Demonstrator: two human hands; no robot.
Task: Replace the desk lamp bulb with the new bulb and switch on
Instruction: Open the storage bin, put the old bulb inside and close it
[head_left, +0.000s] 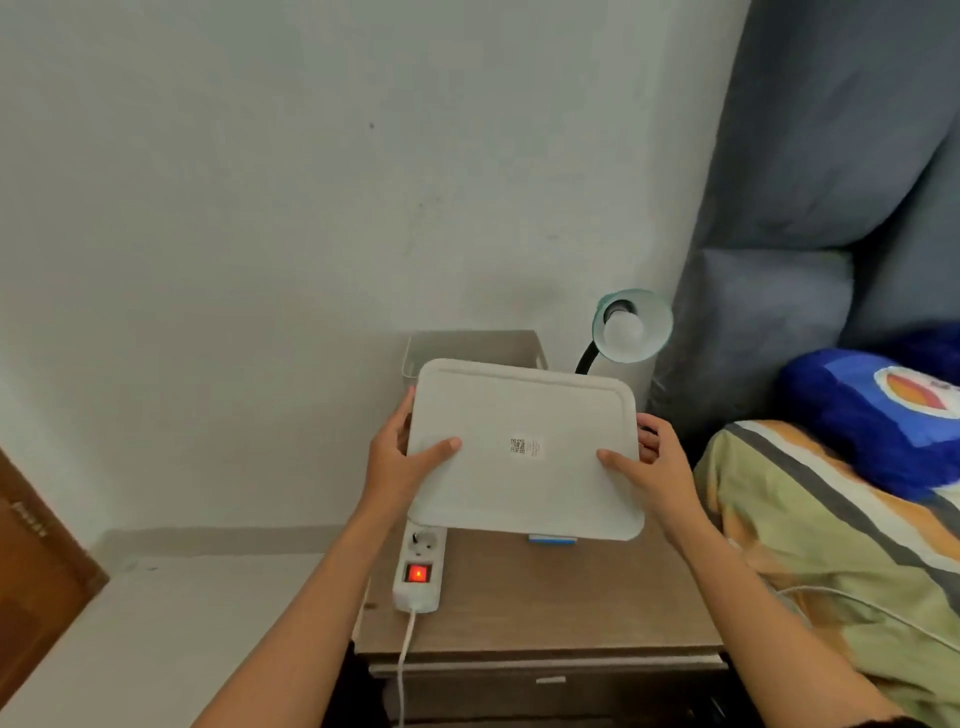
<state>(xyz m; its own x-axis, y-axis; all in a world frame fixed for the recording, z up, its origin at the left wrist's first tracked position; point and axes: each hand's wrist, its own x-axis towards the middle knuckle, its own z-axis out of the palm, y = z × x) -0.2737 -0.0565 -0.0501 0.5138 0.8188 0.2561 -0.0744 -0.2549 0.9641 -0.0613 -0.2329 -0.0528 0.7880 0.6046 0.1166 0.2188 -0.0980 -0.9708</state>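
Power strip (420, 569), white, at the worktop's (545, 597) near left edge, red switch lit, long axis running away from me. Above it, white lid (524, 447), held flat off the worktop, long axis left to right, QR label up. My left hand (400, 462) grips its left edge, my right hand (649, 467) its right edge, thumbs on top, fingers beneath. Behind: open white box (470, 348), contents hidden. Desk lamp (631, 325), back right, shade facing me, bulb (623, 330) seated inside
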